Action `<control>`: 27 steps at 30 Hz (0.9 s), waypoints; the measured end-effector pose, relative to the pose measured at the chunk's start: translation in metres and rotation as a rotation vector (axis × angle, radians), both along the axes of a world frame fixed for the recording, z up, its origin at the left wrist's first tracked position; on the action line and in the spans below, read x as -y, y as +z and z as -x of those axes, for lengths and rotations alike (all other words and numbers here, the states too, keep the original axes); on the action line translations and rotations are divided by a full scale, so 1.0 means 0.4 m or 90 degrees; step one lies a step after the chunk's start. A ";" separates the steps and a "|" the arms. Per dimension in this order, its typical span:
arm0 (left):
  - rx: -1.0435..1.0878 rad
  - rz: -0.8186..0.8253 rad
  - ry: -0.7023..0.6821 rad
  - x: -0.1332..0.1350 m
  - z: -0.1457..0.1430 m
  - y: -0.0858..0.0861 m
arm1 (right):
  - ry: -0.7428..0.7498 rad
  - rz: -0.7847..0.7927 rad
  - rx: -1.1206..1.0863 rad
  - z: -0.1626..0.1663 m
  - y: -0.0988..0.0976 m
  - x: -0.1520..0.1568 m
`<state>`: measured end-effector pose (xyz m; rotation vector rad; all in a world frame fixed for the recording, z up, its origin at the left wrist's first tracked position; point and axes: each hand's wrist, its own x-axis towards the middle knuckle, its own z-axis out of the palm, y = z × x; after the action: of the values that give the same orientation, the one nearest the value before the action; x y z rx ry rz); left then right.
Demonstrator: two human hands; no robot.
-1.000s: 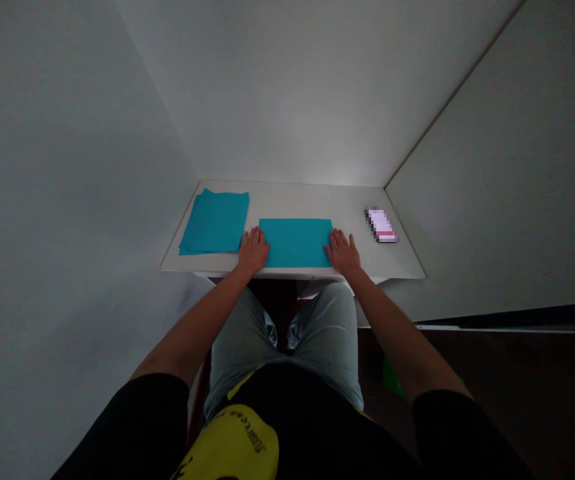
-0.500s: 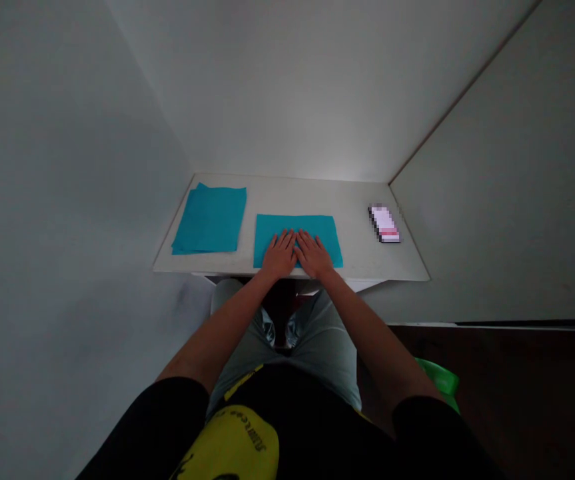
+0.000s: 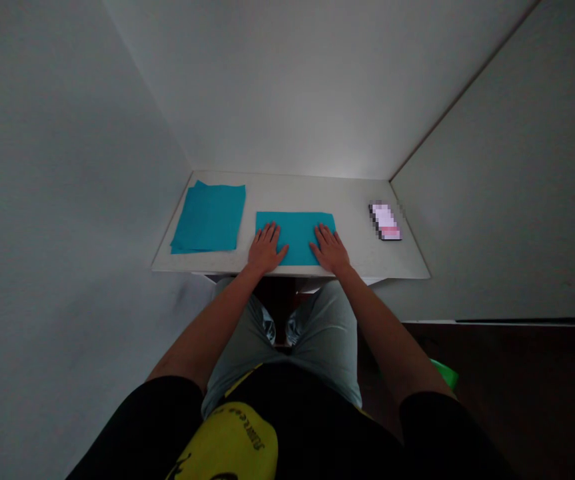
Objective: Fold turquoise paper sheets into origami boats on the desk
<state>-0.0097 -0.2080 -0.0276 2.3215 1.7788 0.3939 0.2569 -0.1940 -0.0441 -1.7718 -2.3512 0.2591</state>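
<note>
A folded teal paper sheet (image 3: 296,230) lies near the front edge of a small white table (image 3: 307,193). My left hand (image 3: 265,249) rests flat on the sheet's near left part, fingers stretched out. My right hand (image 3: 330,249) lies flat on its near right part, fingers spread too. Neither hand holds anything. A stack of teal sheets (image 3: 210,217) sits to the left on the table, apart from both hands.
A pixelated phone-like object (image 3: 385,222) lies at the table's right side by the wall. White walls close in the table on the left, back and right. My knees are under the front edge. Something green (image 3: 444,373) sits on the dark floor.
My hands first moved from the sheet's outer edges to its middle, side by side. Now they have slid apart again, toward the sheet's left and right parts.
</note>
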 end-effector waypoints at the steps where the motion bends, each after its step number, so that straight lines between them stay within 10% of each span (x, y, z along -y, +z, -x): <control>1: 0.000 -0.001 0.005 0.000 0.010 -0.001 | -0.006 0.005 0.009 -0.014 0.001 0.001; 27: -0.061 0.034 0.012 0.030 0.127 0.023 | -0.083 -0.027 0.031 -0.148 0.049 0.068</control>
<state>-0.0606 -0.2200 -0.0183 2.3252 1.8320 0.2387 0.3162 -0.2213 -0.0244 -1.9226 -2.2426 0.1477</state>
